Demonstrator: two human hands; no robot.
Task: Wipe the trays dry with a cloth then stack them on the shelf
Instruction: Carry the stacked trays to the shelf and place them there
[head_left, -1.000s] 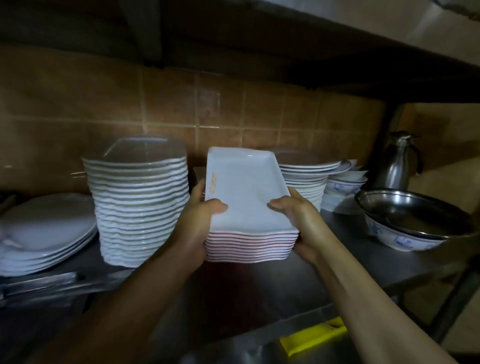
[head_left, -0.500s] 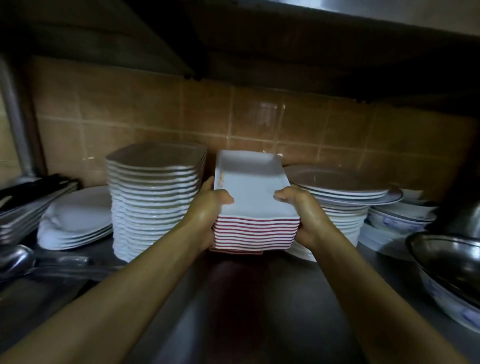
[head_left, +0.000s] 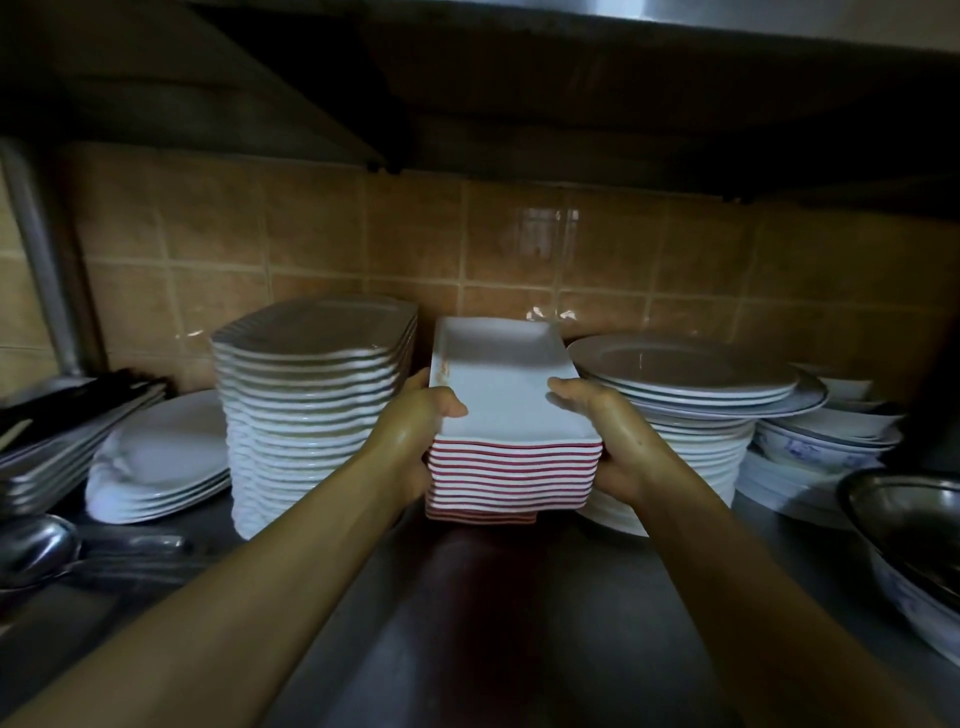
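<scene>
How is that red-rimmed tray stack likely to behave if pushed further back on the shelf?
Probably heavy: the tray stack is many layers deep, gripped by the left hand and right hand. Likely rigid. It may slide easily on the smooth metal shelf.

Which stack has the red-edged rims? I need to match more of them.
The middle stack, gripped by the left hand and right hand. The tall stack and round plates beside it are all white.

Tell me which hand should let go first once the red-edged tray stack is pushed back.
Probably left: the left hand is wedged beside the tall white plate stack; the right hand steadies the red-edged white tray stack.
</scene>
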